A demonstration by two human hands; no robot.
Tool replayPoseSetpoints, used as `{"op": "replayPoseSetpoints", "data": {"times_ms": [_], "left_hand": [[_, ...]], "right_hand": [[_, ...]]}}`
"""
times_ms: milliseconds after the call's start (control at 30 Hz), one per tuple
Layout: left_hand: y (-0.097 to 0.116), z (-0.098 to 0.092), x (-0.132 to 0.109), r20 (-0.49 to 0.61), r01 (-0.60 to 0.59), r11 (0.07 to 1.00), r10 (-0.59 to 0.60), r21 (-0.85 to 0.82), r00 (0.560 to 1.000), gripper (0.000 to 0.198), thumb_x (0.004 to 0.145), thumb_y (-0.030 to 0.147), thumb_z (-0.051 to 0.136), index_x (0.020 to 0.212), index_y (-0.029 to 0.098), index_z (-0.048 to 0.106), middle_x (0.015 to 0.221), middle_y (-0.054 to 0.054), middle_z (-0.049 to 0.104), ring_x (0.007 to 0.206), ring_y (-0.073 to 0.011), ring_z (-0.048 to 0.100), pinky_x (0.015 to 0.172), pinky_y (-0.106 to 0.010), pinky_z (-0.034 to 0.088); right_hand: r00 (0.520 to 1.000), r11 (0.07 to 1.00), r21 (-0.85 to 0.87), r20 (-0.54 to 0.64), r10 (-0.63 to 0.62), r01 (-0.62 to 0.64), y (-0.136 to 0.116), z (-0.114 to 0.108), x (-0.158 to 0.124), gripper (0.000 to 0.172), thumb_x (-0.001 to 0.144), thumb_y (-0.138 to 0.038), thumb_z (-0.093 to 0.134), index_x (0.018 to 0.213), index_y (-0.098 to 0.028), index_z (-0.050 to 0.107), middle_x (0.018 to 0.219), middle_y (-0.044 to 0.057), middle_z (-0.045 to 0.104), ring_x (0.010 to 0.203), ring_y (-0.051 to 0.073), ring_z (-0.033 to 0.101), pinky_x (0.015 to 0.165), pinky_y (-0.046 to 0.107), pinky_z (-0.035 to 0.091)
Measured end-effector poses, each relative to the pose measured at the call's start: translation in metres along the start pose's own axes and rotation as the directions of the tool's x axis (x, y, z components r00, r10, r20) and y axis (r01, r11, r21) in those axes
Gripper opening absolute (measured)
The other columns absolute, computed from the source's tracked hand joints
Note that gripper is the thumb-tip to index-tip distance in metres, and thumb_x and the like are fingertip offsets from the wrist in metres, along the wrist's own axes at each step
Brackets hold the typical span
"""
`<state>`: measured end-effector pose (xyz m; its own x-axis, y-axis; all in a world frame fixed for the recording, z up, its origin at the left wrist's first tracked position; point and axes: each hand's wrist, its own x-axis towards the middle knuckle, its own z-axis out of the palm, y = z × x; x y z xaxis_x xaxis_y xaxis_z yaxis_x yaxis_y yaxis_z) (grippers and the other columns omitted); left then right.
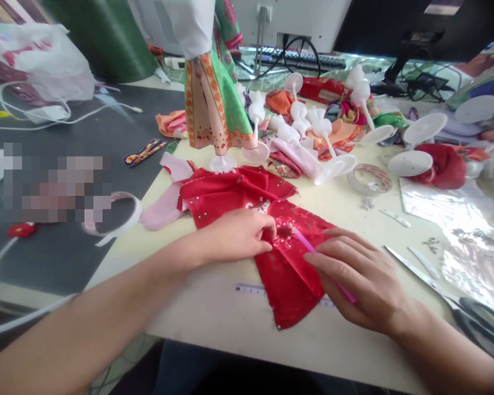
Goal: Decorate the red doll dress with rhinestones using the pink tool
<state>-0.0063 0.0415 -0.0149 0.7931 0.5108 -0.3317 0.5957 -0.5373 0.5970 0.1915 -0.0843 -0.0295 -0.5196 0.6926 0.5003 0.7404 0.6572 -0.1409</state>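
Observation:
A small red doll dress (247, 203) with white embroidery lies flat on the cream table (214, 307). My left hand (234, 236) rests on its middle, fingers curled and pressing the fabric down. My right hand (354, 274) lies on the lower skirt and holds a thin pink stick-like tool (308, 247), its tip touching the embroidered patch beside my left fingertips. A ruler (249, 288) pokes out from under the dress hem.
Scissors (448, 291) lie at the right. A tape roll (369, 178) and a second tape roll (115, 214) sit on the table. White doll stands (409, 163), a dressed doll (212, 99) and heaps of small garments (337, 120) crowd the back. Clear plastic (461, 219) lies right.

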Motion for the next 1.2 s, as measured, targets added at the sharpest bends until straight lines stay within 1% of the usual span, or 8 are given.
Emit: {"op": "replayPoseSetpoints", "data": {"times_ms": [133, 200, 300, 433, 567, 867, 1033, 1200], "left_hand": [[0.004, 0.000, -0.006, -0.017, -0.094, 0.981, 0.098, 0.167, 0.995, 0.028, 0.084, 0.028, 0.052, 0.108, 0.025, 0.065, 0.089, -0.002, 0.069, 0.079, -0.0183, 0.062, 0.061, -0.026, 0.040], [0.008, 0.001, -0.010, -0.052, -0.077, 0.944, 0.099, 0.319, 0.994, 0.033, 0.088, 0.027, 0.047, 0.117, 0.025, 0.062, 0.094, -0.005, 0.070, 0.083, -0.0223, 0.064, 0.062, -0.029, 0.041], [0.017, 0.006, -0.019, -0.036, -0.024, 0.844, 0.051, 0.535, 0.998, 0.039, 0.088, 0.021, 0.043, 0.125, 0.019, 0.055, 0.081, -0.007, 0.069, 0.071, -0.0244, 0.064, 0.052, -0.029, 0.038], [0.028, 0.020, -0.034, 0.048, -0.118, 0.737, 0.116, 0.665, 0.992, 0.054, 0.080, 0.006, 0.043, 0.134, 0.011, 0.044, 0.070, -0.006, 0.064, 0.060, -0.0212, 0.061, 0.045, -0.026, 0.034], [0.030, 0.033, -0.038, 0.098, -0.174, 0.683, 0.148, 0.710, 0.984, 0.051, 0.081, 0.002, 0.035, 0.132, 0.006, 0.045, 0.068, -0.008, 0.063, 0.056, -0.0203, 0.060, 0.042, -0.026, 0.033], [0.025, 0.038, -0.032, 0.129, -0.164, 0.697, 0.103, 0.698, 0.986, 0.055, 0.079, 0.002, 0.034, 0.134, -0.001, 0.041, 0.064, -0.010, 0.064, 0.055, -0.0245, 0.061, 0.040, -0.029, 0.032], [0.027, 0.035, -0.030, 0.136, -0.163, 0.754, 0.098, 0.636, 0.986, 0.056, 0.076, 0.002, 0.040, 0.131, 0.000, 0.046, 0.064, -0.011, 0.065, 0.058, -0.0265, 0.062, 0.044, -0.030, 0.034], [0.026, 0.030, -0.028, 0.130, -0.167, 0.750, 0.108, 0.641, 0.986, 0.054, 0.076, 0.003, 0.039, 0.129, 0.001, 0.048, 0.065, -0.009, 0.065, 0.059, -0.0267, 0.063, 0.044, -0.031, 0.034]], "right_hand": [[0.997, 0.999, -0.028, -0.061, 0.038, -0.040, 0.007, -0.004, -0.003, 0.032, 0.075, -0.001, 0.053, 0.105, -0.012, 0.056, 0.081, 0.007, 0.058, 0.078, 0.019, 0.056, 0.076, 0.041, 0.053], [0.994, 0.997, -0.047, -0.096, 0.051, -0.056, 0.009, -0.006, -0.004, 0.034, 0.075, -0.001, 0.055, 0.107, -0.013, 0.056, 0.082, 0.006, 0.058, 0.078, 0.018, 0.056, 0.078, 0.041, 0.054], [0.988, 0.995, -0.053, -0.138, 0.073, -0.081, 0.012, -0.009, -0.006, 0.036, 0.074, 0.000, 0.057, 0.107, -0.013, 0.056, 0.083, 0.006, 0.059, 0.076, 0.017, 0.055, 0.082, 0.041, 0.053], [0.984, 0.994, -0.063, -0.157, 0.082, -0.093, 0.014, -0.011, -0.007, 0.034, 0.074, 0.000, 0.059, 0.105, -0.012, 0.058, 0.082, 0.005, 0.058, 0.076, 0.017, 0.055, 0.083, 0.041, 0.053], [0.983, 0.993, -0.074, -0.164, 0.083, -0.096, 0.016, -0.011, -0.008, 0.034, 0.073, 0.001, 0.060, 0.104, -0.011, 0.058, 0.083, 0.006, 0.058, 0.077, 0.017, 0.055, 0.084, 0.042, 0.053], [0.985, 0.992, -0.083, -0.153, 0.080, -0.094, 0.017, -0.010, -0.007, 0.031, 0.073, 0.000, 0.061, 0.103, -0.010, 0.059, 0.083, 0.006, 0.058, 0.079, 0.017, 0.055, 0.085, 0.041, 0.053], [0.985, 0.994, -0.068, -0.154, 0.079, -0.091, 0.016, -0.010, -0.007, 0.031, 0.073, 0.000, 0.061, 0.102, -0.010, 0.059, 0.082, 0.006, 0.058, 0.078, 0.017, 0.054, 0.084, 0.041, 0.053], [0.988, 0.993, -0.073, -0.131, 0.078, -0.088, 0.016, -0.009, -0.006, 0.030, 0.073, 0.000, 0.061, 0.102, -0.010, 0.059, 0.082, 0.006, 0.058, 0.078, 0.017, 0.054, 0.085, 0.041, 0.053]]}}
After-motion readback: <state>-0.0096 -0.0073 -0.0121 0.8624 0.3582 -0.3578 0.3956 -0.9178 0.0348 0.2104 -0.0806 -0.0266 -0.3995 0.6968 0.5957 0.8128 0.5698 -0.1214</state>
